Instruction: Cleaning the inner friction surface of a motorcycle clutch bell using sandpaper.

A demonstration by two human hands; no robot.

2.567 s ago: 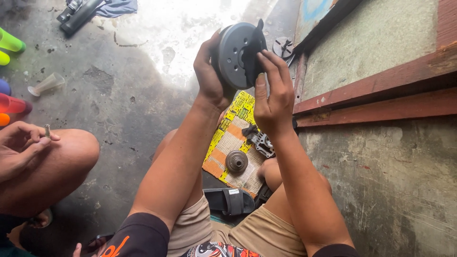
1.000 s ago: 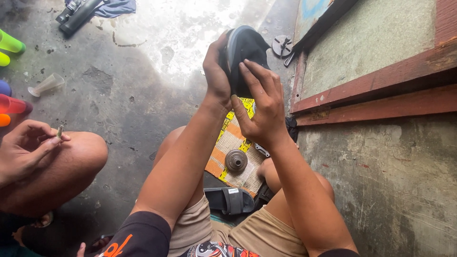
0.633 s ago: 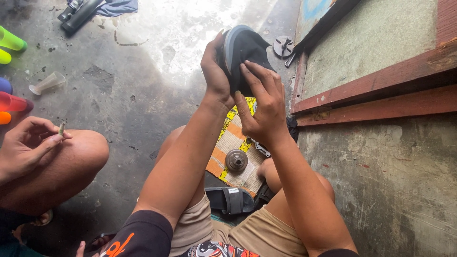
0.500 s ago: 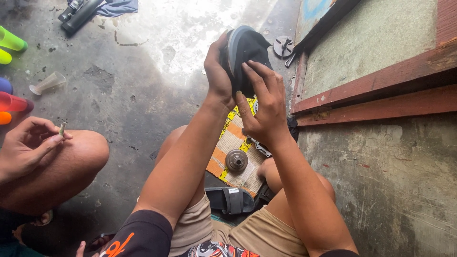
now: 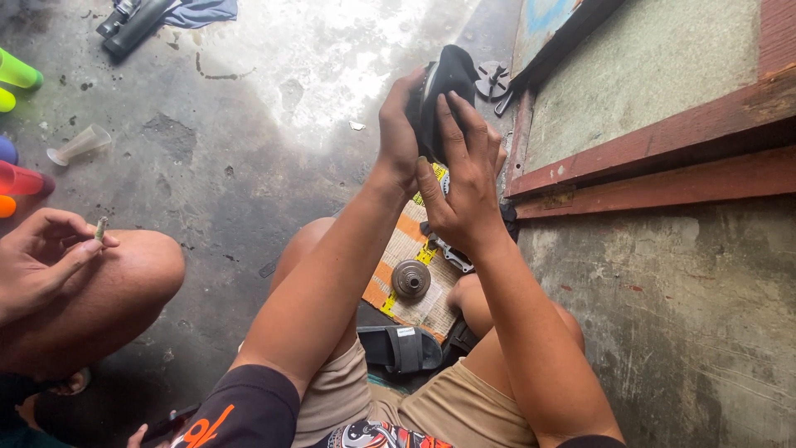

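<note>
Both hands clasp a dark round machine part (image 5: 444, 83) held edge-on, long axis upright: left hand (image 5: 400, 133) wraps its left rim, right hand (image 5: 464, 178) spreads fingers across its right face.

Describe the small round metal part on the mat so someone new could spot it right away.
Start at the orange and yellow woven mat on the concrete floor between the person's knees, below both raised hands. Near its lower edge, just above the black sandal, lies the round metal part. It is a grey stepped disc with a central hub, unlike the angular metal bracket up-right of it.
</note>
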